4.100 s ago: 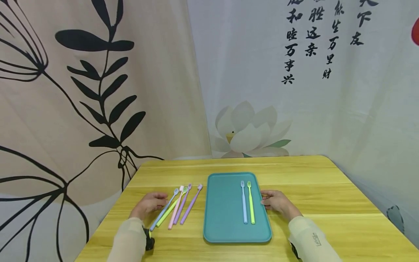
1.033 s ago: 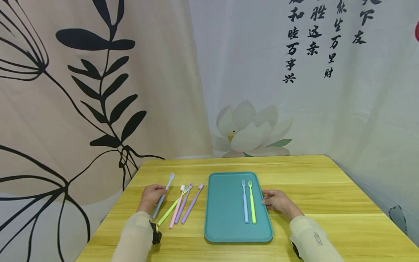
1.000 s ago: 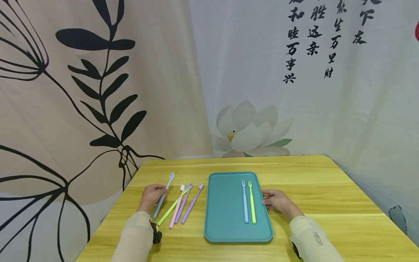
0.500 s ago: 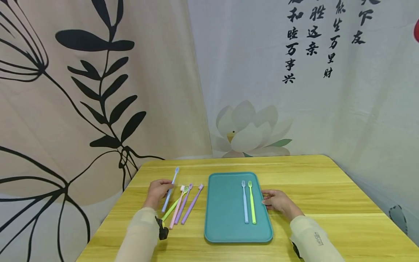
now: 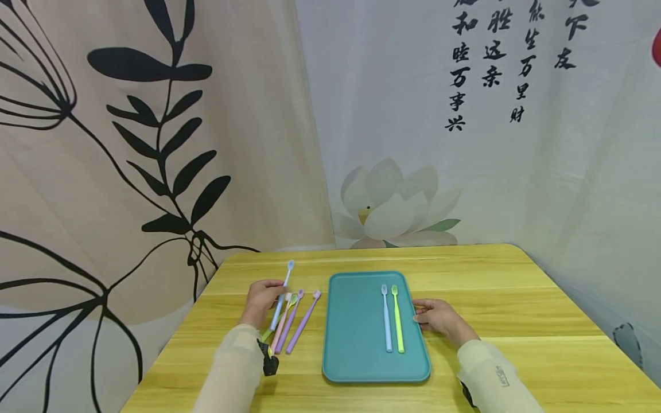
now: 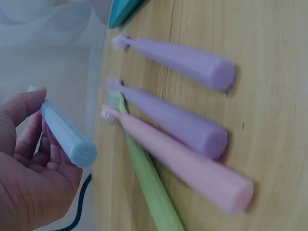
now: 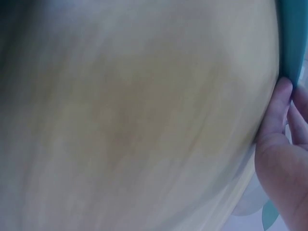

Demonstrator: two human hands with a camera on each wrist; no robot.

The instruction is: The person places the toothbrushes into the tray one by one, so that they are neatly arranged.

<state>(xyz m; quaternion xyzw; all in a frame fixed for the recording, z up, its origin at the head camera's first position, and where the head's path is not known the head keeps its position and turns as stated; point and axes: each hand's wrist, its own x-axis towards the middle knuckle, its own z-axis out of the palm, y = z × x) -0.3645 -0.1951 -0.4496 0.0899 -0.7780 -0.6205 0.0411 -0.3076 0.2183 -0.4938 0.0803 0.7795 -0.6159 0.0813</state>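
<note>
From my end I see the left hand [image 5: 264,295] with fingers pinching a blue toothbrush [image 5: 278,308], held above the counter [image 5: 516,344] left of the teal tray [image 5: 356,332], long axis near to far, tipped right, bristles far, right hand [image 5: 438,316] at the tray's right rim, whether pinching I cannot tell

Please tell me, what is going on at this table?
A person's left hand holds a blue toothbrush in the air, while the right hand touches the right edge of a teal tray. Two toothbrushes, one blue and one green, lie side by side on the tray. Four more lie on the table to its left: two purple, one pink and another green.
</note>
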